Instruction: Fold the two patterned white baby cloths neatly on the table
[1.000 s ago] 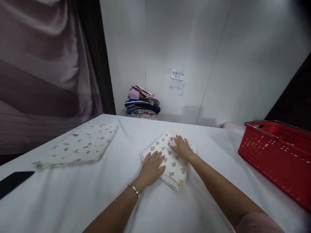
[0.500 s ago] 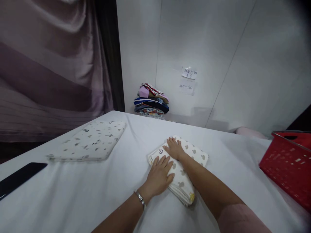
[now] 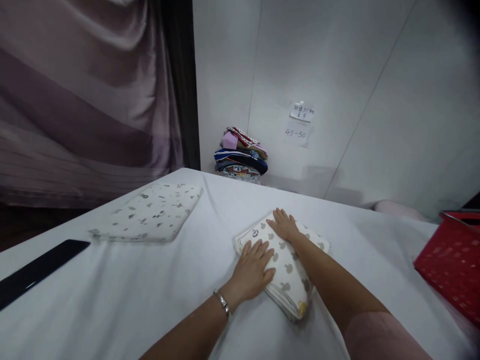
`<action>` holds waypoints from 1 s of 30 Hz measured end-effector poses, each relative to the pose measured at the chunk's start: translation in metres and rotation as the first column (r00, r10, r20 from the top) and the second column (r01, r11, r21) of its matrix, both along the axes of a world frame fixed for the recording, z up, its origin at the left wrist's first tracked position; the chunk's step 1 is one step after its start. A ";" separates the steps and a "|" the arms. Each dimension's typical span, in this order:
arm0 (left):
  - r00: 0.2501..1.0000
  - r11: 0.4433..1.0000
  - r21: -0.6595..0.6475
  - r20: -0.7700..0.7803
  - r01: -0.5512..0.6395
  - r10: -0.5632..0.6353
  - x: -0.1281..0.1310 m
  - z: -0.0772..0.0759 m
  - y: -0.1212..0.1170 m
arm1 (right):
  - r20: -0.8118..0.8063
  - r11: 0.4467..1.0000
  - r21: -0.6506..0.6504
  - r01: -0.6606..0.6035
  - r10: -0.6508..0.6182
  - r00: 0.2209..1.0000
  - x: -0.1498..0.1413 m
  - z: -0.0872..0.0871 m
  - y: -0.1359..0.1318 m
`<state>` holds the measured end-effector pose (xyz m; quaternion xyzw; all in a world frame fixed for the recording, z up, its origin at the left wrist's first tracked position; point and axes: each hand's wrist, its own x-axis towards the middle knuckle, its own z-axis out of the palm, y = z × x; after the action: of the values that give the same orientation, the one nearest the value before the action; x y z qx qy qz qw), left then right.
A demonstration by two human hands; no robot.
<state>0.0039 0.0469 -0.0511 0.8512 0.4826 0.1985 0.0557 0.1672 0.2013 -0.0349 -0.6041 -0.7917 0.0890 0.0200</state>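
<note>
A folded white cloth (image 3: 288,267) with grey-beige prints and a small yellow mark at its near corner lies on the white-covered table (image 3: 168,295). My left hand (image 3: 252,270), with a silver bracelet at the wrist, rests flat on its left edge, fingers spread. Farther up, my right hand (image 3: 284,225) presses palm-down on the far part of the same cloth, its fingers stretched out. Several layers show along the near left edge. My right forearm hides part of the cloth's right side.
Another folded white cloth (image 3: 153,212) with small grey prints lies to the left. A black flat object (image 3: 41,267) is at the left edge. On the right stands a red basket (image 3: 453,265). Beyond the table is a pile of folded fabrics (image 3: 242,155) by the wall.
The whole view has shifted, so things appear slightly farther right. Both hands remain flat on the cloth, in nearly the same places.
</note>
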 end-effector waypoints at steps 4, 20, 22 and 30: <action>1.000 1.000 -0.017 0.011 -0.003 0.003 0.000 0.001 -0.001 | -0.006 0.999 0.032 -0.021 0.021 1.000 -0.008 0.011 -0.009; 1.000 1.000 -0.020 0.026 -0.011 0.011 0.000 0.003 0.000 | -0.061 0.985 0.068 -0.156 0.160 0.985 -0.009 0.011 -0.023; 0.999 0.999 -0.013 0.024 -0.036 0.037 -0.004 0.007 0.003 | -0.014 0.994 0.091 -0.068 0.070 0.997 0.006 0.009 -0.018; 0.971 0.965 -0.114 0.001 -0.236 0.238 -0.022 -0.003 0.017 | -0.063 0.998 0.055 0.010 -0.006 0.998 0.036 -0.012 -0.009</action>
<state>-0.0177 0.0635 -0.0540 0.7815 0.5909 0.1822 0.0830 0.2027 0.1923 -0.0468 -0.6035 -0.7903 0.0859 0.0618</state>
